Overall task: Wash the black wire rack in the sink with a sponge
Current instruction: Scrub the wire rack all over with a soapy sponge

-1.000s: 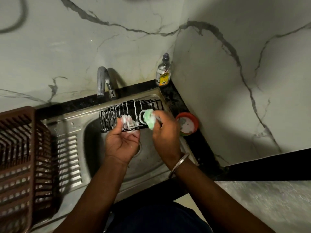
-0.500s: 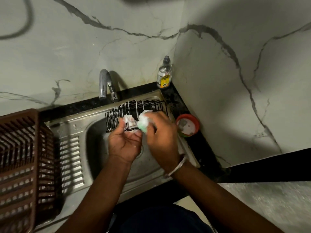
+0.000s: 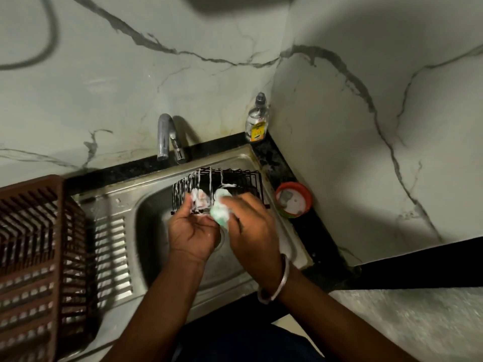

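Observation:
The black wire rack [image 3: 243, 180], streaked with white foam, is held over the steel sink [image 3: 154, 226], just below the tap. My left hand [image 3: 192, 232] grips its near edge from below, with foam on the fingertips. My right hand [image 3: 252, 231] holds a soapy green sponge [image 3: 220, 214] and presses it against the rack's front, right beside my left fingers. The rack's near lower part is hidden behind both hands.
A chrome tap [image 3: 167, 138] stands behind the sink. A clear soap bottle [image 3: 257, 124] sits in the back corner. A round orange-rimmed tub [image 3: 294, 199] rests on the black counter to the right. A brown plastic dish basket [image 3: 36, 257] stands on the drainboard at left.
My right hand has slid the sponge leftward and down along the rack toward my left hand. The rack has tilted so its wires stand more upright.

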